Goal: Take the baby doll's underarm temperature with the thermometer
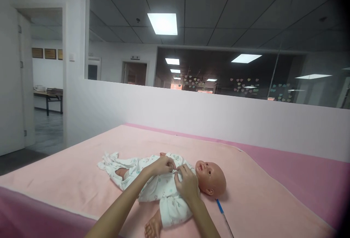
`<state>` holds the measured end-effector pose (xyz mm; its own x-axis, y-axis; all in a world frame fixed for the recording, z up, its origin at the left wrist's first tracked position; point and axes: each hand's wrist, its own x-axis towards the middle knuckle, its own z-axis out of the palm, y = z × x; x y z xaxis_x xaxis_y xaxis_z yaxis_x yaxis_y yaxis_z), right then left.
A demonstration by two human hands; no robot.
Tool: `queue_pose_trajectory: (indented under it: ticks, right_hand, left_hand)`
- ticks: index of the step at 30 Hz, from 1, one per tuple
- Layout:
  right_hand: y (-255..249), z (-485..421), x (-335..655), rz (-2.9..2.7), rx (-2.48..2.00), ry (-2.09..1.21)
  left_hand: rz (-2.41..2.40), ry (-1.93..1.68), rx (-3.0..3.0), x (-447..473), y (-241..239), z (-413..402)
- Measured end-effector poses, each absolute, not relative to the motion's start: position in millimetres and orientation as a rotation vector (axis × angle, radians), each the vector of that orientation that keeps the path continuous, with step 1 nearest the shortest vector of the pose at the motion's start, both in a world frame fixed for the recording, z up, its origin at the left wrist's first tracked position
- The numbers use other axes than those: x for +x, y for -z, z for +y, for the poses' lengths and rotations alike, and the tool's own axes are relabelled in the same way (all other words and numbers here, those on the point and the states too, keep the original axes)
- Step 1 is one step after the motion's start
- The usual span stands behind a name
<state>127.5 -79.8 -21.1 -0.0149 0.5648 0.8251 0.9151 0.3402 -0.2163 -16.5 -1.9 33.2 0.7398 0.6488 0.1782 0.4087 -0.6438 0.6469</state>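
Observation:
A baby doll (212,178) lies on its back on the pink-covered table, its head to the right. It wears a white baby outfit (161,187) with a small printed pattern, and one doll hand sticks out of the near sleeve. Over the doll's chest, my left hand (163,166) pinches the front of the outfit. Close beside it, my right hand (187,182) has its fingers bent and pressed on the same cloth. Both sets of fingertips almost meet at the garment's front edge. Exactly what lies between them is too small to make out.
A thin stick with a blue end (220,206) lies near the doll's head. The peach-pink sheet (82,165) covers a darker pink surface (306,168). Behind the table stands a white half wall (218,117) with glass above. An open doorway (47,85) is at the left.

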Motion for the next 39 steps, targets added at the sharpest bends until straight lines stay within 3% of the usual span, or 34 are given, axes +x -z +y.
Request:
queue_pose_trajectory:
  ticks: [19, 39]
  right_hand:
    - [27.9, -83.9, 127.0, -1.694, -1.367, 0.544]
    - [28.2, -86.5, 132.0, -1.562, -1.275, 0.394]
  left_hand:
    - [0.703, -0.762, 1.988, -8.4, -14.7, 1.7]
    - [0.74, -0.694, 1.865, -5.5, -25.8, -14.5]
